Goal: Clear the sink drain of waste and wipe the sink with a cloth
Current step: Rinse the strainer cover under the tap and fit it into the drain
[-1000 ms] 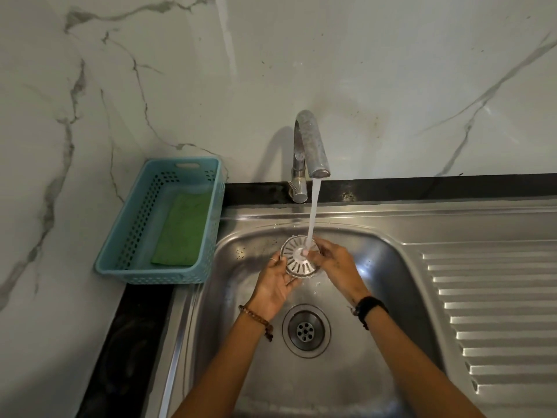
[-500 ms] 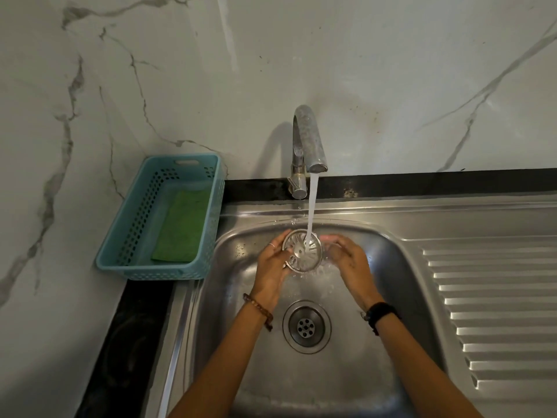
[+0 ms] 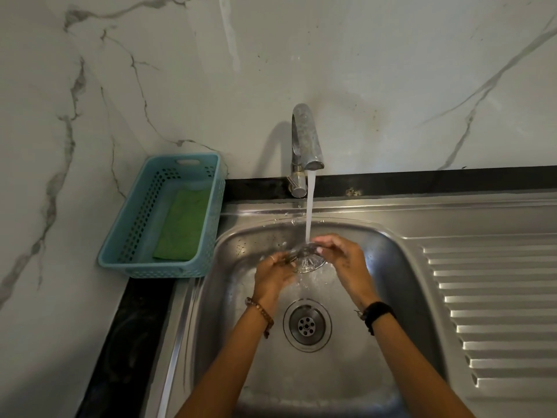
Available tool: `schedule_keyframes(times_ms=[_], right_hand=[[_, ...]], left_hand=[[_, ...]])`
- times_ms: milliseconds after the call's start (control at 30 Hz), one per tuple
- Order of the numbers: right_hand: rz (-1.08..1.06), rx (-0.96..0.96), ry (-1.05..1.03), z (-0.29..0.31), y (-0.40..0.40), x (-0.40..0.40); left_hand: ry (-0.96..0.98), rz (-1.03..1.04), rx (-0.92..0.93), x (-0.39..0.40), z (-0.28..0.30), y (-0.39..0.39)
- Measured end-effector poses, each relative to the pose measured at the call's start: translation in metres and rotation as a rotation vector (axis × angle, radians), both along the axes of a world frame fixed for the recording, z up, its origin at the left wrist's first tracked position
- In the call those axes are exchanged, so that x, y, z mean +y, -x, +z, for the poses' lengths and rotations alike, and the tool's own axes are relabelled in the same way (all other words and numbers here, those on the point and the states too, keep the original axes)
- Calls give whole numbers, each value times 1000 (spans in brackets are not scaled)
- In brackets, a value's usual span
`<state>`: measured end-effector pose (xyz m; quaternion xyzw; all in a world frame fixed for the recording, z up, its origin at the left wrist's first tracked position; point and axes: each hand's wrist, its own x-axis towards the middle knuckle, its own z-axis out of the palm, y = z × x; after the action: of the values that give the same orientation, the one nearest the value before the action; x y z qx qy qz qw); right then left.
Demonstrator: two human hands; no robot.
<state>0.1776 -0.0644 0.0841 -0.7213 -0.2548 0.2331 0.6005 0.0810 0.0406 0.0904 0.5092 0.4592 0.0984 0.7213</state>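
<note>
Stainless sink [image 3: 391, 267] below marble wall [image 3: 361, 70], beside black counter [image 3: 132, 342].

Strainer [image 3: 307, 260] blurred under water; hands' grip on it unclear.

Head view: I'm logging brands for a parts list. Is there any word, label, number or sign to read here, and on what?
None can be read.
Tap: bare metal, no marking shows.
Basket: no label shows.
Sink: no stamp shows.
Strainer, held under the water by the left hand and right hand: blurred, no text shows.
</note>
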Motion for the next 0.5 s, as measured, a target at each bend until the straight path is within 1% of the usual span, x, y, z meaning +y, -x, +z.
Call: schedule_keyframes(times_ms=[67,100,133,200,233,367,400,500], right_hand=[[-84,139,-13,-6,-2,-5],[-106,194,9,-9,-2,-4],[-109,234,35,-10,-3,-2],[-72,237,80,-8,-4,3],[-34,193,103,-4,-6,6],[214,-78,212,19,-23,19],[214,-110,207,26,-28,24],[51,-145,107,50,-47,49]], left_hand=[[-220,-80,33,0,4,-1],[-299,-99,64,0,5,-1],[-334,-107,88,1,7,-1],[-288,-104,109,4,9,0],[-232,-83,115,7,9,2],[3,-15,93,12,15,7],[37,-10,73,12,15,8],[95,4,26,9,16,6]])
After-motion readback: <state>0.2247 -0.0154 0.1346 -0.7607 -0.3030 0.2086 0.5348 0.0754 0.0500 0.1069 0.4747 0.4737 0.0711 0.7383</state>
